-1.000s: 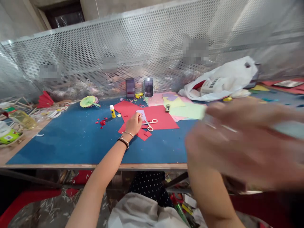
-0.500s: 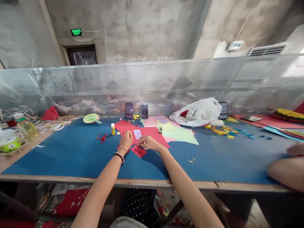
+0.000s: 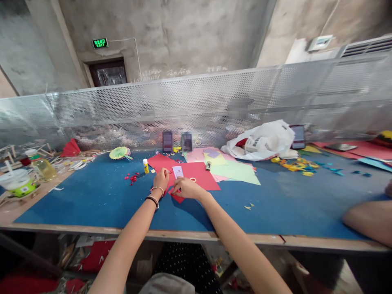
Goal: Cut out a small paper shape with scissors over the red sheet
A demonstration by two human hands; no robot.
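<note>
My left hand (image 3: 161,179) is closed in a pinch beside a small lilac paper (image 3: 178,171); whatever its fingertips hold is too small to make out. To its right, my right hand (image 3: 187,188) has its fingers drawn together on a small red paper piece (image 3: 177,199), partly covering it. Just beyond its knuckles shows a pale ring (image 3: 193,179), whose kind I cannot tell. A large red paper sheet (image 3: 206,179) lies under and behind both hands. Left of them, a yellow glue stick (image 3: 145,166) stands upright beside little red scraps (image 3: 133,179).
Pastel paper sheets (image 3: 241,173) and a white plastic bag (image 3: 263,141) lie at the back right, near yellow scraps (image 3: 294,165). Two phones (image 3: 167,141) lean at the back. A green-yellow paper flower (image 3: 119,153) and a bottle (image 3: 45,168) are left. Another person's arm (image 3: 369,220) rests at right.
My right hand has shifted slightly left, onto the small red paper piece. The pale ring now shows beyond the hand instead of below it. My left hand stays nearly in place; the view tilts a little.
</note>
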